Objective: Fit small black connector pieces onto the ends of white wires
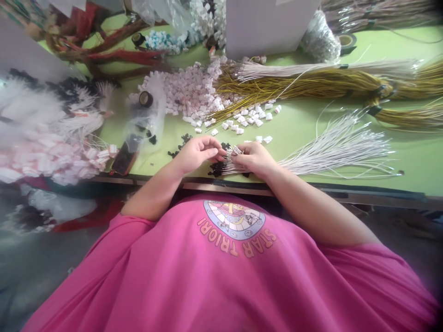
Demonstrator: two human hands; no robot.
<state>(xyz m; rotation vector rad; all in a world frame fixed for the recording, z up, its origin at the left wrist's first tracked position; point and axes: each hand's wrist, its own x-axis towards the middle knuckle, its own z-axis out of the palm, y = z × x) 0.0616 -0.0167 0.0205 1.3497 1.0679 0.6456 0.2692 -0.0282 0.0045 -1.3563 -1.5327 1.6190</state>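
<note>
My right hand (255, 158) is closed around a bundle of thin white wires (339, 148) that fans out to the right across the green table (304, 124). The wires' metal-tipped ends stick out of my fist toward the left. My left hand (198, 153) is pinched shut at those tips; what its fingertips hold is too small to make out. Small black connector pieces (217, 168) lie under and between both hands near the table's front edge.
Loose white connectors (254, 116) and a large pile of them (192, 90) lie behind my hands. Yellow wire bundles (311, 83) cross the back right. A white box (266, 25) stands behind. Finished white harnesses (44, 133) heap at left, with tape rolls (146, 98).
</note>
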